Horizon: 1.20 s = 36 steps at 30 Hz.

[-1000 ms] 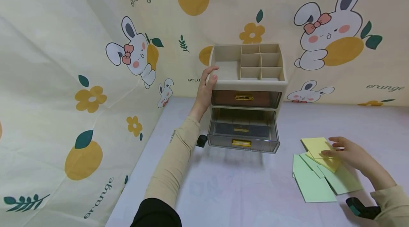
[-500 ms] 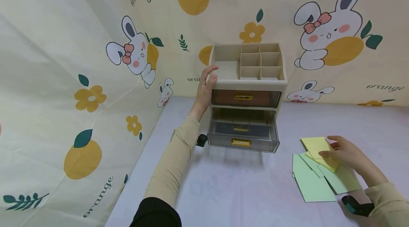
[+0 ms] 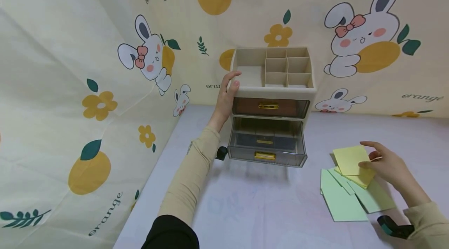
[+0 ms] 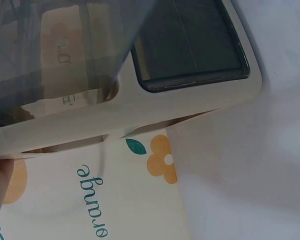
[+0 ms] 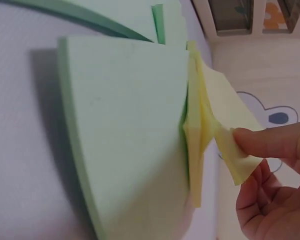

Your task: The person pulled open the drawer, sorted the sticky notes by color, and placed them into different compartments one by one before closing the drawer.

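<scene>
Head view, pale yellow sticky note (image 3: 350,159), lifted edge

Left hand (image 3: 227,95) gripping, right hand (image 3: 387,165) pinching.

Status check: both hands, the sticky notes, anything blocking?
Left hand grips organizer top corner. Right hand pinches top yellow note, lifted off yellow pad on green pads. Lower drawer open; path clear.
</scene>
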Each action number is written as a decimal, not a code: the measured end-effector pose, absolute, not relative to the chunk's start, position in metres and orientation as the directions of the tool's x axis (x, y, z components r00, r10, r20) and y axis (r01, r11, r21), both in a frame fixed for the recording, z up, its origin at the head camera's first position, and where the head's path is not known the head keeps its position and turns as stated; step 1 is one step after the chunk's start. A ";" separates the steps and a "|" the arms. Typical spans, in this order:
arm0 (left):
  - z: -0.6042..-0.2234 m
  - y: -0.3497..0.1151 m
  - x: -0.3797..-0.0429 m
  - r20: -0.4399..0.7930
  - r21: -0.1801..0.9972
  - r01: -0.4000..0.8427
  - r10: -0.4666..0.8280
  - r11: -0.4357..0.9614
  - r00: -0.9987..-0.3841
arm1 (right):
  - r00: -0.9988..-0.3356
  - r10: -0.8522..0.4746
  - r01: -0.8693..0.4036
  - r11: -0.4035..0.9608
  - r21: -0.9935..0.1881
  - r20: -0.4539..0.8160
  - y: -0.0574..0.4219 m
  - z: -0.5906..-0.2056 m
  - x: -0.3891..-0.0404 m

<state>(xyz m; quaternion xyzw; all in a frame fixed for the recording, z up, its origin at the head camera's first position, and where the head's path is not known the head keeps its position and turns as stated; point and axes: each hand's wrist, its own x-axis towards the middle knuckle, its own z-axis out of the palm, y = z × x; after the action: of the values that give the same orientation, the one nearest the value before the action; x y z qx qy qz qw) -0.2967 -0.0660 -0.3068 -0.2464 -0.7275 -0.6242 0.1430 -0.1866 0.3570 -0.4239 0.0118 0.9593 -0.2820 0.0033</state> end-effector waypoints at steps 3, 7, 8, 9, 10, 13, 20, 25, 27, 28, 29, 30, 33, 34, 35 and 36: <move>-0.307 -0.066 -0.297 0.520 0.835 0.540 0.172 0.102 -0.837 | -0.999 0.035 0.011 0.845 -0.535 0.034 0.357 -0.419 -0.183; -0.307 -0.066 -0.298 0.515 0.838 0.536 0.173 0.106 -0.839 | -0.990 0.066 -0.008 0.855 -0.519 0.124 0.356 -0.413 -0.179; -0.307 -0.066 -0.298 0.513 0.839 0.534 0.175 0.106 -0.840 | -0.988 0.073 -0.011 0.854 -0.520 0.140 0.356 -0.411 -0.179; -0.308 -0.066 -0.298 0.512 0.839 0.534 0.176 0.107 -0.841 | -0.986 0.081 -0.009 0.852 -0.524 0.148 0.355 -0.409 -0.178; -0.308 -0.066 -0.299 0.512 0.839 0.533 0.176 0.107 -0.841 | -0.984 0.088 -0.007 0.847 -0.532 0.152 0.354 -0.407 -0.178; -0.308 -0.066 -0.299 0.509 0.841 0.530 0.175 0.110 -0.843 | -0.984 0.101 0.001 0.830 -0.558 0.149 0.351 -0.399 -0.175; -0.308 -0.065 -0.299 0.510 0.841 0.531 0.177 0.102 -0.842 | -0.975 0.144 -0.018 0.709 -0.705 0.169 0.342 -0.377 -0.168; -0.308 -0.065 -0.298 0.514 0.840 0.535 0.182 0.089 -0.838 | -0.958 0.175 -0.076 0.605 -0.793 0.226 0.330 -0.361 -0.163; -0.308 -0.064 -0.298 0.515 0.840 0.535 0.181 0.089 -0.838 | -0.949 0.187 -0.101 0.581 -0.807 0.253 0.325 -0.355 -0.160; -0.308 -0.064 -0.298 0.516 0.839 0.536 0.179 0.091 -0.838 | -0.944 0.192 -0.115 0.573 -0.812 0.269 0.322 -0.353 -0.159; -0.308 -0.064 -0.298 0.517 0.838 0.538 0.177 0.091 -0.837 | -0.938 0.193 -0.135 0.559 -0.818 0.288 0.319 -0.350 -0.158; -0.308 -0.064 -0.298 0.518 0.838 0.538 0.176 0.090 -0.837 | -0.931 0.192 -0.164 0.538 -0.827 0.310 0.316 -0.348 -0.158; -0.308 -0.064 -0.299 0.518 0.838 0.537 0.170 0.095 -0.838 | -0.906 0.162 -0.273 0.483 -0.832 0.391 0.304 -0.340 -0.157; -0.308 -0.064 -0.299 0.519 0.837 0.538 0.166 0.097 -0.838 | -0.893 0.150 -0.314 0.467 -0.827 0.424 0.299 -0.338 -0.158; -0.308 -0.064 -0.299 0.521 0.837 0.539 0.163 0.097 -0.838 | -0.882 0.139 -0.346 0.457 -0.820 0.450 0.295 -0.335 -0.158; -0.308 -0.064 -0.299 0.523 0.836 0.540 0.161 0.097 -0.837 | -0.871 0.130 -0.372 0.454 -0.809 0.473 0.290 -0.332 -0.159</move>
<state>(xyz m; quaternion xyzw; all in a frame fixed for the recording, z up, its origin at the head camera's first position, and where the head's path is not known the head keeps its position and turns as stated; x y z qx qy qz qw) -0.2988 -0.0644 -0.3082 -0.2419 -0.7250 -0.6269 0.1512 -0.1586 0.2896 -0.3318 -0.0741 0.8175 -0.5171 -0.2426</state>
